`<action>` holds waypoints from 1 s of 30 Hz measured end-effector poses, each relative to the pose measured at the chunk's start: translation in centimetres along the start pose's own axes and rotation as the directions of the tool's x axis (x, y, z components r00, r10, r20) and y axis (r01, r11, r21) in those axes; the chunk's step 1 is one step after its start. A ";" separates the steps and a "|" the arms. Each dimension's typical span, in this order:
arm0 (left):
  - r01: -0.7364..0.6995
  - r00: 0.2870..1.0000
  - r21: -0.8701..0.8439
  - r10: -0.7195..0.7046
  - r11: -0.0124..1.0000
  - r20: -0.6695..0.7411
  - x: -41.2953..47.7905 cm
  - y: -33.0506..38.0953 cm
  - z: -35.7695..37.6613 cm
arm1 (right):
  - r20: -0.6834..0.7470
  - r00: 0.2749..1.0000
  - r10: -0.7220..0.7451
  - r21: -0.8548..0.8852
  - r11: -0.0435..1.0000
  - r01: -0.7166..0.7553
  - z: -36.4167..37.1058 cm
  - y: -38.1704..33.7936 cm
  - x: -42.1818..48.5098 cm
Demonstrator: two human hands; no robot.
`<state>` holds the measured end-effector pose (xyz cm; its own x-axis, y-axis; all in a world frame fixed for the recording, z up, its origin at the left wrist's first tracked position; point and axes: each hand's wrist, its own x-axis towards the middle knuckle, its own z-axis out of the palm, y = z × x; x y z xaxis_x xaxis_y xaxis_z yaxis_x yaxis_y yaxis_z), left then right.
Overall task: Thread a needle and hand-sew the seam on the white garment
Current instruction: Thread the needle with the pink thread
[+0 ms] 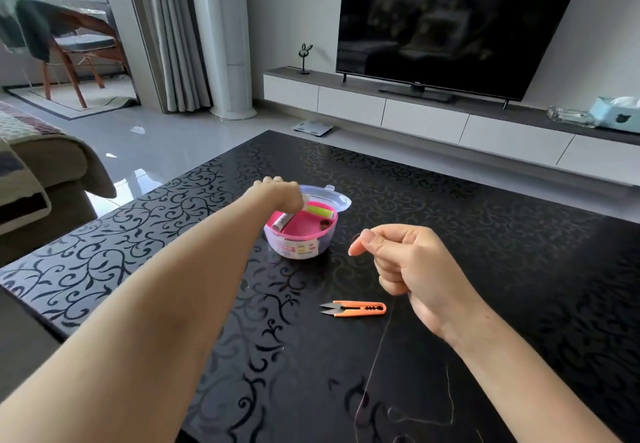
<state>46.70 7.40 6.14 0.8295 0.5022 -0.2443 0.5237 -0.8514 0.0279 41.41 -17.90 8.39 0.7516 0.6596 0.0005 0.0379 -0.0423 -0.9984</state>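
A round sewing kit (300,248) with a pink tray and an open clear lid sits mid-table, holding thread spools. My left hand (278,193) reaches over its far left rim, fingers curled down around a small white item at the tray. My right hand (398,259) hovers to the kit's right, thumb and forefinger pinching a thin dark thread (377,356) that hangs down and trails across the table toward the near edge. Orange thread snips (356,308) lie below my right hand. No needle or white garment is visible.
The black table (485,234) with a swirl pattern spans the view. A sofa (38,179) stands at the left. Beyond the table are a television (450,19) on a low white cabinet (415,110), a scale on the floor and a chair at the back left.
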 end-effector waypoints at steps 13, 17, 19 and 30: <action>-0.339 0.892 -0.908 0.389 0.245 -0.228 -17.3 0.6 1.9 | 0.085 0.994 0.067 0.133 0.988 -0.078 -0.1 -0.8 -2.7; -0.306 0.870 -0.945 0.438 0.114 -0.229 -20.4 1.2 3.8 | 0.136 0.989 0.063 0.229 0.969 -0.093 0.0 -1.9 -4.3; -0.315 0.864 -0.945 0.438 0.083 -0.249 -21.5 1.6 4.3 | 0.144 0.988 0.063 0.263 0.960 -0.099 0.1 -2.4 -5.1; -0.359 0.919 -0.889 0.271 0.284 -0.285 -26.2 -0.4 4.4 | 0.129 0.976 0.174 -0.042 0.985 -0.170 0.1 -1.6 -9.7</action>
<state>23.85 -6.08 8.26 0.9599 0.2739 0.0592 0.0231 -0.2880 0.9574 33.98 -24.21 9.96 0.6551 0.7337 -0.1803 -0.0623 -0.1854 -0.9807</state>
